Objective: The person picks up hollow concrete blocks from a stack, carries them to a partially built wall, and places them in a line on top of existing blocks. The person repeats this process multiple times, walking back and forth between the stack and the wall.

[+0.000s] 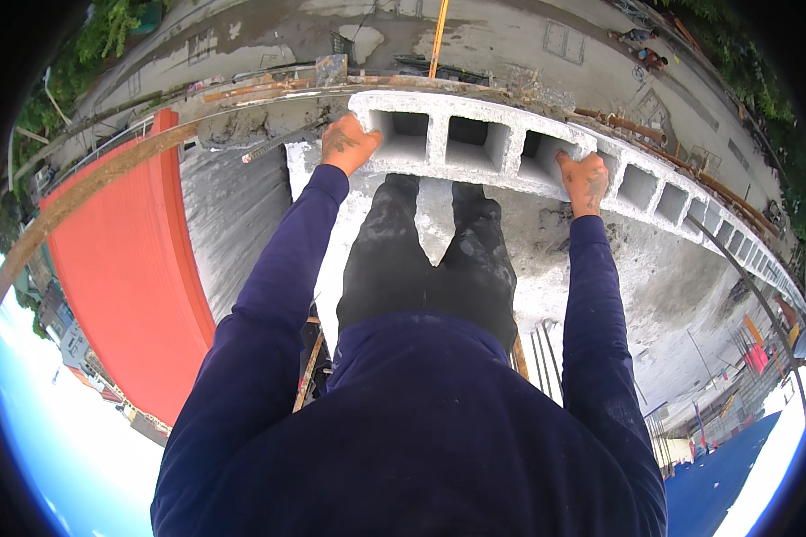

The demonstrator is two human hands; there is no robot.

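A grey hollow concrete block (pixel 438 139) with three open cells lies across the top of the wall in front of me. My left hand (pixel 349 143) is closed on its left end. At the other end, my right hand (pixel 586 181) grips the block beside the right-hand cell, its fingertips partly hidden. A long row of similar hollow blocks (pixel 655 197) curves off to the right from there. I cannot tell whether the held block rests fully on the course below. My legs stand just behind it.
A red-orange corrugated sheet (pixel 121 259) rises at my left. Rusty bars (pixel 636 132) lie along the wall's far side, and a thin dark rod (pixel 734 261) crosses the row at right. Far below is a paved road (pixel 510 40) with people (pixel 651 59) on it.
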